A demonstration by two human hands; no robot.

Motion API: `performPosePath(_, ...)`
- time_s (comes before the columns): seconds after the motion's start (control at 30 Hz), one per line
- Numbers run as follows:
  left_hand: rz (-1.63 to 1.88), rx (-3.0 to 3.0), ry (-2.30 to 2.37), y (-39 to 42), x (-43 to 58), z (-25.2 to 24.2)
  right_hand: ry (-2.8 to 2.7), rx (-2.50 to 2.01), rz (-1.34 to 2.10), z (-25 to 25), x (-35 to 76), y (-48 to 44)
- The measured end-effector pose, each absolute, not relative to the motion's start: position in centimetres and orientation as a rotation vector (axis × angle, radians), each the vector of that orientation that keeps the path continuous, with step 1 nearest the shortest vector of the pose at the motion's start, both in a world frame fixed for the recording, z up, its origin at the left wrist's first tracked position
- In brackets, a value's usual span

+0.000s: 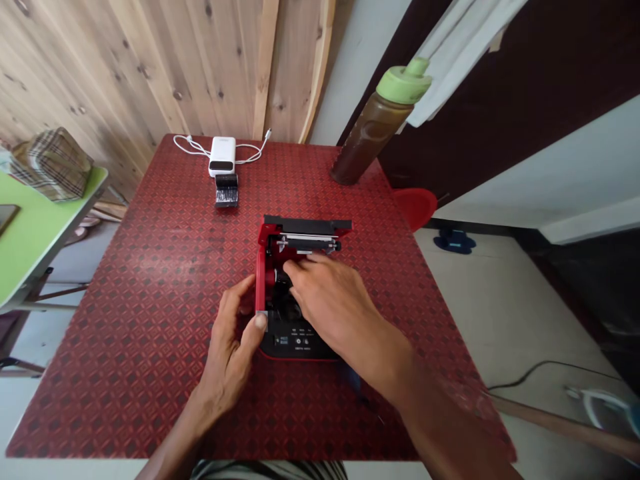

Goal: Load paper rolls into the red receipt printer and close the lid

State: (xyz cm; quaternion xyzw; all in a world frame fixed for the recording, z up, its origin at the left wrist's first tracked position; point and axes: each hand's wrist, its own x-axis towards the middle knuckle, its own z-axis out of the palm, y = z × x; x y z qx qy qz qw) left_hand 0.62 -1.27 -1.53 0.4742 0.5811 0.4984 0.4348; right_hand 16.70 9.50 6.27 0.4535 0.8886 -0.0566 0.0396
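Note:
A small red and black machine (307,224) with its lid raised stands on the red patterned table. My left hand (233,340) grips its left side wall, the thumb on the front corner and the fingers along the outside. Inside the open compartment, my right hand (330,293) reaches in from the right with its fingertips pressed together at a black roll (283,277). How firmly the fingers hold the roll is hidden. Small buttons and a little display (281,340) show on the machine's front panel.
Toward the back left lie a white power bank (223,152) with a white cable and a small black roll (227,191). A brown bottle with a green cap (373,130) stands at the back right. A green table (30,233) with a plaid bag (57,163) is at the left.

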Motion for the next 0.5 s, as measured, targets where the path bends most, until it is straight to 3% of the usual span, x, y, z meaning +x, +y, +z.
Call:
performPosePath(0.3, 1.252, 1.207, 1.420, -1.3, 0.5, -1.6, 2.650, 1.430, -0.244, 5.5, 15.9, 10.8)
performPosePath(0.5, 1.257, 1.218, 1.458, -1.1, 0.5, -1.6, 2.923, 1.432, -0.470, 6.2, 18.6, 9.0)
